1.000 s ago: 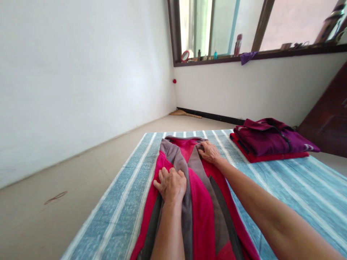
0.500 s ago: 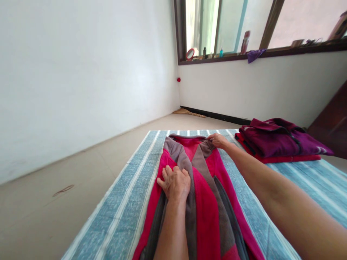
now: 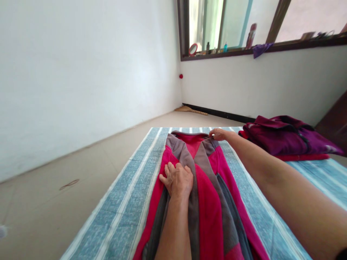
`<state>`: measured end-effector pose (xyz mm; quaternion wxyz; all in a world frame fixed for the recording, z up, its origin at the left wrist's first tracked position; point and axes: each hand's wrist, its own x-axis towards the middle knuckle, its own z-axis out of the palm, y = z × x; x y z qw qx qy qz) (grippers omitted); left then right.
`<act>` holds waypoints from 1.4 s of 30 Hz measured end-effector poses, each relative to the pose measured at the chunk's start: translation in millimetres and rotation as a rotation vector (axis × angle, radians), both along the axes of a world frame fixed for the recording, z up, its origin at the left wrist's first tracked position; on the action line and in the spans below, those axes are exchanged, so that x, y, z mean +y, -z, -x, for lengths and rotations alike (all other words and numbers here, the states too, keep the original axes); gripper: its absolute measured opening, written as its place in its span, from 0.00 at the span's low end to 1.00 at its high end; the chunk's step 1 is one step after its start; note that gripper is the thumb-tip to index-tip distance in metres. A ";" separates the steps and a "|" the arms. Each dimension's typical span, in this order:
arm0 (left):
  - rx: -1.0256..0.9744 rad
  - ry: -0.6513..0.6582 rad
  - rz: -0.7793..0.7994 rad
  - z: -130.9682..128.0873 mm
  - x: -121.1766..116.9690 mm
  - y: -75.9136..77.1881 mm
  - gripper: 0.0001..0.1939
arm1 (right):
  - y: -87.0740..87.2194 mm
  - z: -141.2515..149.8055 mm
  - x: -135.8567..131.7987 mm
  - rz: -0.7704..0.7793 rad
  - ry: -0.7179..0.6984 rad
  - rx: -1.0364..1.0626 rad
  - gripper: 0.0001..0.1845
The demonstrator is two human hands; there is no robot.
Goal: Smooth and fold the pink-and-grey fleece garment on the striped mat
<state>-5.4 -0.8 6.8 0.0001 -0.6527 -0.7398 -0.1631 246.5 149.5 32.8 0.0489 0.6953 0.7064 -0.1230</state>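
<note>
Two hands on one red-and-grey jacket [image 3: 208, 202], laid lengthwise on the blue striped sheet [image 3: 130, 195], collar [image 3: 189, 134] at the far end, near end running out of view. Left hand [image 3: 179, 178]: palm down on the left part of the jacket, fingers loosely spread and slightly bent, nothing visibly gripped. Right hand [image 3: 217, 134]: at the far right corner, beside the end of the collar, thumb and fingers curled close to the edge; impossible to tell from this angle whether pinched on cloth or merely touching. For good handling of the collar end, keep the left palm light but steady, enough to anchor the cloth without dragging creases into it. Ease the far right corner outward, level with the far left corner. Avoid a hard pull to the right: likely to skew the grey panels. Judge straightness against the stripes. Keep the right forearm clear of the folded purple top [image 3: 282, 137] to the right, stacked on a red garment [image 3: 311, 157] and apart from the jacket.
</note>
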 end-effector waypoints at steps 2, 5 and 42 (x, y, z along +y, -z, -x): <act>-0.001 0.005 0.005 0.2 -0.4 -0.2 0.18 | -0.3 -0.7 1.8 0.006 -0.020 -0.013 0.15; -0.001 0.004 0.005 0.2 -0.3 0.1 0.18 | -0.5 -1.3 4.6 0.017 -0.038 -0.040 0.14; 0.014 0.009 -0.022 0.0 -0.4 4.3 0.18 | -8.7 2.8 19.0 0.117 -0.082 -0.285 0.14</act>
